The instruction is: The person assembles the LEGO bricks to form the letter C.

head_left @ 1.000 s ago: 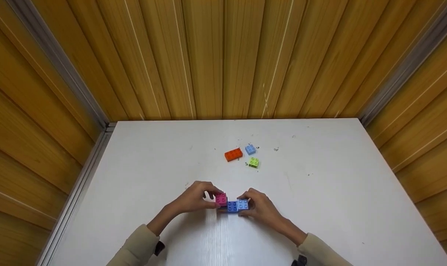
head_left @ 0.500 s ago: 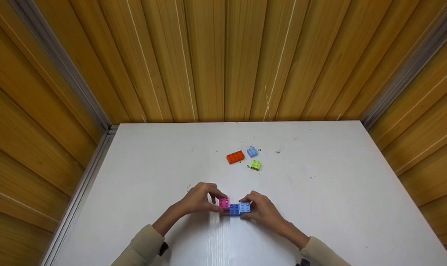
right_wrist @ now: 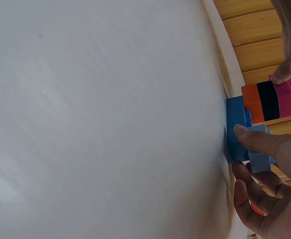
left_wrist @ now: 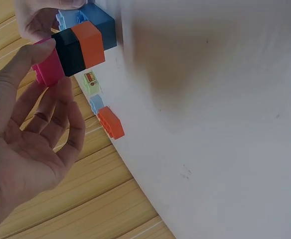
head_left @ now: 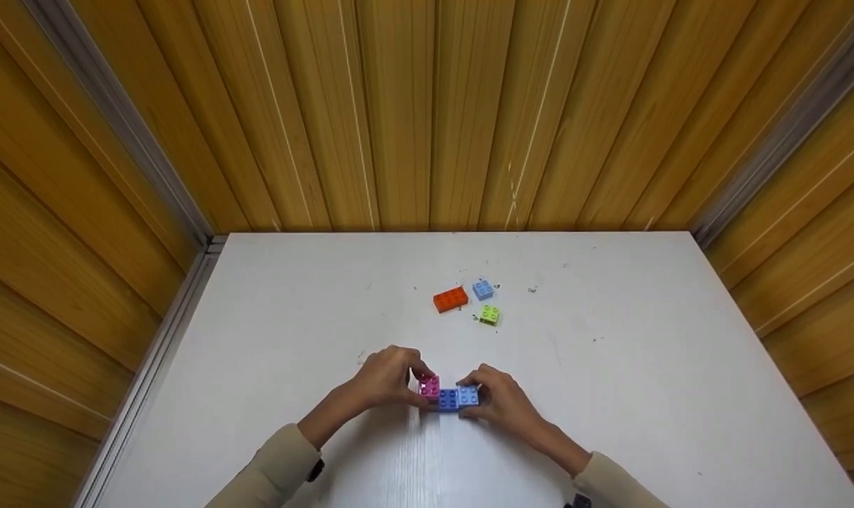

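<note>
While the left hand [head_left: 393, 377] pinches the pink top of a three-brick stack [left_wrist: 70, 53], the right hand [head_left: 503, 399] just beside grips a blue brick [head_left: 448, 400] on the table [head_left: 293, 296], topped by a pale brick [head_left: 467, 395]. Three loose bricks [head_left: 450, 300] lie beyond.

Pink brick [head_left: 429, 386], black brick [right_wrist: 268, 101], orange brick [right_wrist: 252, 104], blue brick [right_wrist: 236, 112] and light-blue brick [right_wrist: 259, 162] all look smooth hard plastic, slight sheen; tabletop [head_left: 624, 395] smooth, soft streaky gloss; wall panels [head_left: 398, 120] wood-grained, satin; corner rail [head_left: 125, 120] dull grey metal; sleeves [head_left: 278, 462] matt cloth.
</note>
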Tool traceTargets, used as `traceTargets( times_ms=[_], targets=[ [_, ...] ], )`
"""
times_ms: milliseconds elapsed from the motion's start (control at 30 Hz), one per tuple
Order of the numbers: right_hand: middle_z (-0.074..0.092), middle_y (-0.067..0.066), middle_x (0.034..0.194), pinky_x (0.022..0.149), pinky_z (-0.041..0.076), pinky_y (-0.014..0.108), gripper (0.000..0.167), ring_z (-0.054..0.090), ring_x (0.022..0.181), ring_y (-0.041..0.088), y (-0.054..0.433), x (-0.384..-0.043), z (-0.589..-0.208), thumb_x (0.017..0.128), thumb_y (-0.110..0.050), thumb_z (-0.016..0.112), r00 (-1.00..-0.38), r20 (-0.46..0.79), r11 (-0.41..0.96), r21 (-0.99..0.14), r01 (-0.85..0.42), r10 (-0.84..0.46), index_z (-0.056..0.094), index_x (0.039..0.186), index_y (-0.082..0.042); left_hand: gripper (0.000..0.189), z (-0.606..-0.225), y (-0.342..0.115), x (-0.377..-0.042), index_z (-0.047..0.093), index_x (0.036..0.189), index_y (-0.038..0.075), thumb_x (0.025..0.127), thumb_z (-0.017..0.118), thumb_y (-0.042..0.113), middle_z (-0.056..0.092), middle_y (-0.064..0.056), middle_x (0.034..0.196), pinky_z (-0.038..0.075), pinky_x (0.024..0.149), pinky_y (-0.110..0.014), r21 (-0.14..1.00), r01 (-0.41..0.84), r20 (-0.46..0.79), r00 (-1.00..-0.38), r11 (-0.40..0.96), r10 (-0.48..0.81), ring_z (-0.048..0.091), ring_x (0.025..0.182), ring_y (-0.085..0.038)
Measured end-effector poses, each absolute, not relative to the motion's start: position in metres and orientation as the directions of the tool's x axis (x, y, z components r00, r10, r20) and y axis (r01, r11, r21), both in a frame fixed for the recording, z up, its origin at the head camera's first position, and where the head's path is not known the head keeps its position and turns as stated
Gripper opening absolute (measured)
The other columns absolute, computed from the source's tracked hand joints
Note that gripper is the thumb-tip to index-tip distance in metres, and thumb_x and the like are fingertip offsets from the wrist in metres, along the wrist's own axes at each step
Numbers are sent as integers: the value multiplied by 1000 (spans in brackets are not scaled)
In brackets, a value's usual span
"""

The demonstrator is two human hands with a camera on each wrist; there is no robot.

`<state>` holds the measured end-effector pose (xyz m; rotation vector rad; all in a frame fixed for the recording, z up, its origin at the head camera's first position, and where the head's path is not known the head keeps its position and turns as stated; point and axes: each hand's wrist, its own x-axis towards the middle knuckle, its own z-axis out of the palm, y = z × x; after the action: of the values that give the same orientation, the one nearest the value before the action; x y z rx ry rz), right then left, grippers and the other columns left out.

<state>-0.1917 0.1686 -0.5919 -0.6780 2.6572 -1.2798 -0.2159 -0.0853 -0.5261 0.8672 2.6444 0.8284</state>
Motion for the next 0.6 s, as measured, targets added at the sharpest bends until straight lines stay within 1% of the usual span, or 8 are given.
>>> traceTargets(
  times_ms=[100,200,267,333,367,400,467,600],
  targets=[
    [65,-1,96,78,53,22,40,59,87,8,170,-192,-592,74,-10,90,-891,97,542,-763,-353,-444,73,110,-9,41,-524,-86,-218,80,113,12,78,91,30,69,-3,87,44,59,-15,587,507,-47,-757,631,652,56,70,-6],
    [65,-1,96,77,53,21,40,59,86,8,172,-193,-592,74,-12,90,-887,102,540,-760,-361,-450,74,110,-9,40,-521,-89,-225,79,115,10,80,89,27,70,-6,91,46,63,-15,611,539,-72,-692,580,718,65,76,-15],
    [65,-1,96,76,52,21,40,58,86,7,172,-193,-593,75,-12,90,-888,91,538,-766,-352,-451,73,111,-10,42,-518,-92,-233,77,118,10,82,87,28,73,-7,99,49,69,-15,651,528,-119,-637,545,761,69,85,-20],
    [64,-2,96,76,51,20,40,56,86,5,172,-193,-592,76,-12,89,-891,71,544,-769,-335,-448,73,112,-10,42,-516,-95,-244,75,122,8,86,83,28,75,-9,108,52,77,-17,702,502,-163,-578,505,800,70,92,-22],
    [64,-2,97,76,51,20,39,56,86,5,173,-192,-592,76,-12,89,-892,59,549,-769,-327,-447,73,112,-11,42,-516,-96,-250,73,124,6,88,81,27,75,-11,112,53,81,-20,730,481,-175,-555,486,813,70,96,-23],
    [63,-3,97,76,51,20,39,55,85,4,173,-192,-592,77,-13,89,-894,48,555,-769,-318,-446,73,113,-11,41,-516,-96,-257,72,125,5,91,78,27,75,-12,116,54,84,-22,753,453,-187,-547,477,816,70,99,-23],
    [63,-3,97,76,51,20,39,55,85,4,173,-193,-591,77,-14,89,-897,33,563,-768,-306,-442,73,113,-11,39,-516,-96,-269,70,128,3,95,73,24,74,-15,120,56,90,-29,784,411,-182,-563,464,806,70,103,-24],
    [63,-3,97,76,52,20,40,56,86,4,172,-194,-591,77,-14,89,-896,31,567,-765,-307,-443,73,113,-11,39,-523,-88,-291,67,130,-1,99,68,22,73,-18,119,57,95,-39,802,356,-135,-674,479,726,68,108,-31]
  ],
)
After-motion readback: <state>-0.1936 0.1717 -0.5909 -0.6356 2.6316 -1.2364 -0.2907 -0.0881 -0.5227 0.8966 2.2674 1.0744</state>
